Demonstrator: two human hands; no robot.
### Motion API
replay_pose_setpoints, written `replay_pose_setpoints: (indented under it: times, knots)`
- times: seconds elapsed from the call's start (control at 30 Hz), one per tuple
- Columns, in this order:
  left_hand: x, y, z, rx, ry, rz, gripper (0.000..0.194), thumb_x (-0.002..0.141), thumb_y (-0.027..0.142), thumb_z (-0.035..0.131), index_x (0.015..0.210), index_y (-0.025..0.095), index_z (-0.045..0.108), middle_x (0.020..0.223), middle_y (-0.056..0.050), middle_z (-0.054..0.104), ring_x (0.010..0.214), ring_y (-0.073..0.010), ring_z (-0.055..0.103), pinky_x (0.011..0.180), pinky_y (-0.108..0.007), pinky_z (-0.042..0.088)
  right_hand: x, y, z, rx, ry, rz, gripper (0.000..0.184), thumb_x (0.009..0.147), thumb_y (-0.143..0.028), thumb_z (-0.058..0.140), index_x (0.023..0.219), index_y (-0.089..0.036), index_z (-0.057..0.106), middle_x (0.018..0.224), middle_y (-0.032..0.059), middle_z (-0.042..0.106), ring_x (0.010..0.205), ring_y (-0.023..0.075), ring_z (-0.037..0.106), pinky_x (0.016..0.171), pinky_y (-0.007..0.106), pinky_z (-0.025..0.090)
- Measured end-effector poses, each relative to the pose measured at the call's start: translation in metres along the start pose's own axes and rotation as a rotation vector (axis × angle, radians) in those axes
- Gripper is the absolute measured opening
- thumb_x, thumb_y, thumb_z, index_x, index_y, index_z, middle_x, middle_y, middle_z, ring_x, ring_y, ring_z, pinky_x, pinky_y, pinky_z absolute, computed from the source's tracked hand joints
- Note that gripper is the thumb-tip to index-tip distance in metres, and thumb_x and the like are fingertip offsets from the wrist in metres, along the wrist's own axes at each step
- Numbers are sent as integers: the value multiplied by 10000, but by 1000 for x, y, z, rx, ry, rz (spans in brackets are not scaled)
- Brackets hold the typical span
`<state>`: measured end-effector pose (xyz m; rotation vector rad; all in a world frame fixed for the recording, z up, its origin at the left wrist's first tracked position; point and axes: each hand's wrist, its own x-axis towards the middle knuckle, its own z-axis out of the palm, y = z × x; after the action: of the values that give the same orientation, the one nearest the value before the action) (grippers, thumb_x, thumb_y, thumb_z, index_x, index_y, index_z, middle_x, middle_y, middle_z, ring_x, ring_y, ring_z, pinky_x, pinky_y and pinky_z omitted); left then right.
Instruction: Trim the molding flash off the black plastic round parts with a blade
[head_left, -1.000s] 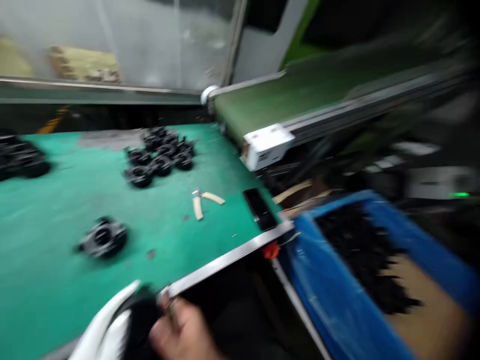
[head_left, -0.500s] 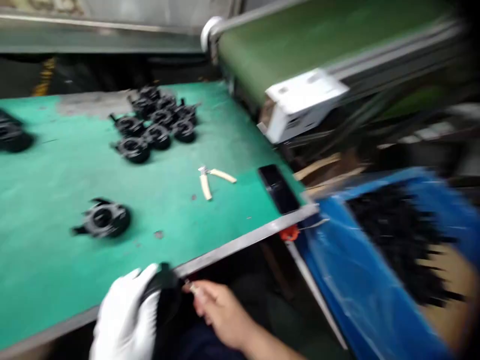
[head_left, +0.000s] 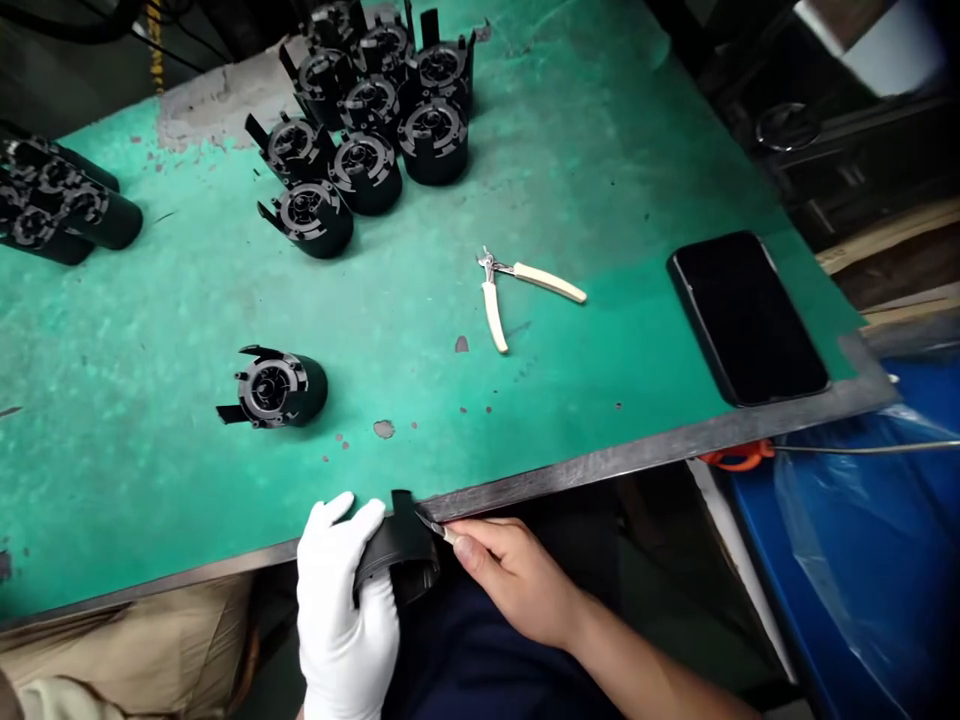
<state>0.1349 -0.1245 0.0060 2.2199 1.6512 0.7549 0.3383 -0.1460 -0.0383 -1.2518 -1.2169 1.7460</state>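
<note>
My left hand [head_left: 345, 600], in a white glove, is wrapped round a black cylindrical plastic part [head_left: 399, 548] at the table's front edge. The part is tilted, with its open end towards me and a tab sticking up. My bare right hand [head_left: 517, 575] pinches a small knife [head_left: 435, 524], its blade tip at the right side of the part. Whether the blade touches the part I cannot tell. A similar black part [head_left: 277, 388] lies on the green table just beyond my left hand.
Several black parts [head_left: 367, 170] stand grouped at the back, and more [head_left: 60, 195] at the left. Cutting pliers [head_left: 491, 275] lie spread on the table [head_left: 187, 300]. A phone [head_left: 750, 318] lies near the right corner. Orange scissors handles [head_left: 739, 456] and blue plastic sheeting [head_left: 847, 530] are beyond the edge.
The view has tipped down and come closer to the table, so the conveyor has left the picture. Both hands keep hold of the part and the knife at the edge.
</note>
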Motion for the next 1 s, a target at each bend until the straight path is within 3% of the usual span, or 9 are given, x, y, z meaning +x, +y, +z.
replay_pose_setpoints:
  times: [0.23,0.43,0.5,0.57,0.63,0.73,0.83,0.93,1.0]
  knots:
    - [3,1,1,-36,-13,0,409,887,15,562,1252,190,620,1216,-103,658,1303,-311,545,1176,-617,375,5,-7,1,57,-27,97,435,1062,-449,382,696,-214,371,703,-32,366,690,146,366,662,306,303]
    - [1,-4,2,-40,5,11,423,902,16,543,1279,198,608,1231,-100,656,1293,-292,548,1188,-621,356,4,-4,5,96,30,86,474,1046,-485,417,669,-197,429,676,-33,356,656,130,345,603,285,289]
    - [0,-6,4,-37,0,11,418,924,40,532,1299,212,598,1268,-96,646,1309,-284,535,1190,-601,361,-3,-3,11,127,78,82,458,1049,-505,411,768,-181,570,676,-33,395,632,123,357,581,274,297]
    - [-2,-5,4,-48,-4,22,407,943,72,526,1314,226,592,1294,-86,641,1305,-274,542,1197,-584,362,-10,-3,18,171,128,53,402,1034,-529,452,1037,-181,654,692,-36,434,620,119,377,569,261,318]
    - [-4,0,0,-61,6,48,396,958,100,522,1322,241,590,1297,-74,645,1294,-268,556,1208,-581,352,-17,-5,25,180,148,-1,480,975,-538,582,1325,-211,576,726,-41,485,618,117,418,575,248,370]
    - [-3,11,-19,-64,-38,49,391,964,200,594,1350,269,579,1324,-70,635,1306,-276,553,1210,-565,365,-21,-13,28,108,200,-120,580,937,-482,660,1448,-243,527,892,23,644,778,171,592,776,309,516]
    - [2,15,-47,-236,-90,-70,679,919,527,664,1497,263,424,1529,-131,455,1430,-338,429,1198,-549,397,-18,-24,25,126,303,-179,416,1005,-462,543,1333,-230,650,1100,90,704,1059,257,629,1022,405,472]
    - [6,12,-63,-501,-107,-150,985,808,770,618,1575,263,263,1642,-162,259,1486,-386,329,1178,-542,421,-11,-34,29,276,221,-124,406,1015,-512,509,1177,-195,704,1023,75,711,951,243,635,897,363,516]
    - [4,13,-62,-559,-275,-179,1097,729,800,669,1584,265,236,1614,-182,320,1437,-393,413,1140,-520,475,-5,-37,40,346,109,-96,417,1008,-542,516,1076,-174,701,941,50,690,853,205,610,815,329,511]
